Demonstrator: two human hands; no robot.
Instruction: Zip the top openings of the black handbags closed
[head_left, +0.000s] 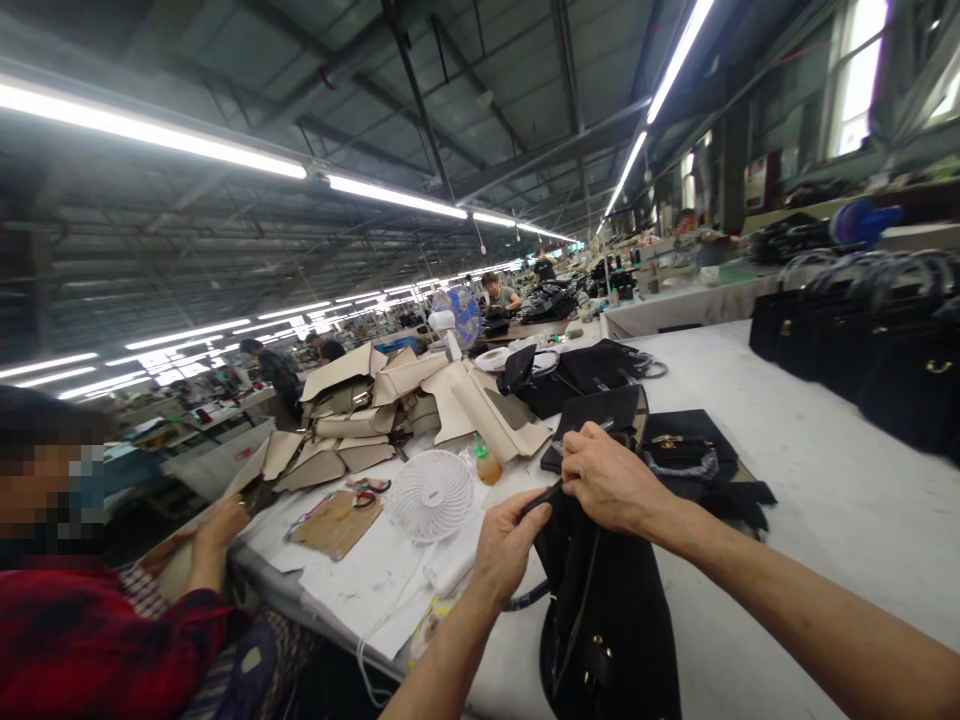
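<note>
A black handbag (630, 610) with small gold fittings stands at the table's near edge, in front of me. My left hand (506, 540) pinches the bag's upper edge between thumb and fingers. Just to its right, my right hand (607, 475) is closed on the same edge, fingers curled over it. The inside of the bag and the tips of my right fingers are hidden. Beyond my right hand lie more black bag pieces (686, 445), one with a plastic-wrapped handle and gold hardware.
A white fan (431, 495), a glue bottle (487, 462) and scissors (367, 490) on a brown board (337, 525) lie left. Beige panels (360, 420) pile behind. Finished black bags (862, 340) line the right. A co-worker in a red checked sleeve (112, 640) sits close left.
</note>
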